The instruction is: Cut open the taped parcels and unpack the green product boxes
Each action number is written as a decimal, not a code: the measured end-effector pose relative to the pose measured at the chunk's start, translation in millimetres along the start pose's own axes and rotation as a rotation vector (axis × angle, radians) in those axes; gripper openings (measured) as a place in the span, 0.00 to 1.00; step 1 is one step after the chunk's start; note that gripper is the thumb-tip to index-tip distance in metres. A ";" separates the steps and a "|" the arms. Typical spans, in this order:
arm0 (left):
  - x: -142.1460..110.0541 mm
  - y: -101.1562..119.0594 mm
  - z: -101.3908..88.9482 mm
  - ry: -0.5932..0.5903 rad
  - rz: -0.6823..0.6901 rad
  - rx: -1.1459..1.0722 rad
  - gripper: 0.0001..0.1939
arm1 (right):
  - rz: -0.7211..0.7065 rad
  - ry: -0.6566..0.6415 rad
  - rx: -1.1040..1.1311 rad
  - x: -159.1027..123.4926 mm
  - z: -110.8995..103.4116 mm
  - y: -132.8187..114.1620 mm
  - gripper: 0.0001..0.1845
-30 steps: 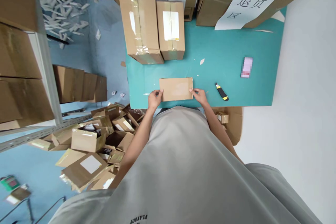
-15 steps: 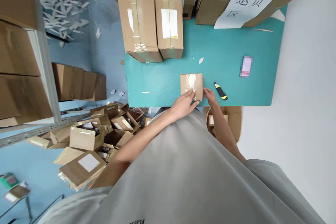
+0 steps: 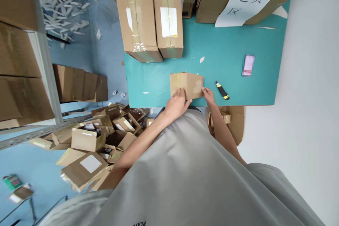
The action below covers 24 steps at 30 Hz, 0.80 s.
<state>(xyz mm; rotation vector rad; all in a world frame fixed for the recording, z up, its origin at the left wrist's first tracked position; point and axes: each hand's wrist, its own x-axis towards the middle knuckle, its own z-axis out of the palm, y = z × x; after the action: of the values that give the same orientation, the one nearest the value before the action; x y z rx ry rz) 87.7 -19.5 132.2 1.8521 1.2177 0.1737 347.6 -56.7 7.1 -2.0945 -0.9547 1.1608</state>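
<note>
Blue floor (image 3: pixel 106 42) flanks the table (image 3: pixel 225 46), a box (image 3: pixel 191 82) by its near edge. Left hand (image 3: pixel 177 105) lies flat-fingered atop; right hand (image 3: pixel 209 96) pinches its side

Warehouse workroom, shelved cartons (image 3: pixel 19 51), heaped open boxes (image 3: pixel 84 140)

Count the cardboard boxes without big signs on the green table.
3: a larger taped box, a narrower box beside it, and the small box under the left hand, its edge at the right hand. Others may be hidden.
</note>
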 end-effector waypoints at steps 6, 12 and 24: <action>12.2 -93.7 -16.9 0.222 -0.353 -0.188 0.19 | 0.040 -0.079 0.096 0.7 32.8 -25.1 0.34; 18.9 -153.6 -12.2 0.270 -0.524 -0.408 0.10 | -0.001 -0.086 -0.124 -13.9 51.8 -55.2 0.21; -6.5 -228.3 -39.1 0.510 -0.632 -0.521 0.13 | -0.453 -0.435 -0.366 -102.1 89.6 -163.4 0.32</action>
<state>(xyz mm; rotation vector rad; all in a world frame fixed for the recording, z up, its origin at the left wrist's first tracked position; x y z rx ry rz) -90.0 27.1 -9.1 0.9372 1.8362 0.5697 179.9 -29.9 134.9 -1.7569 -1.8543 1.2857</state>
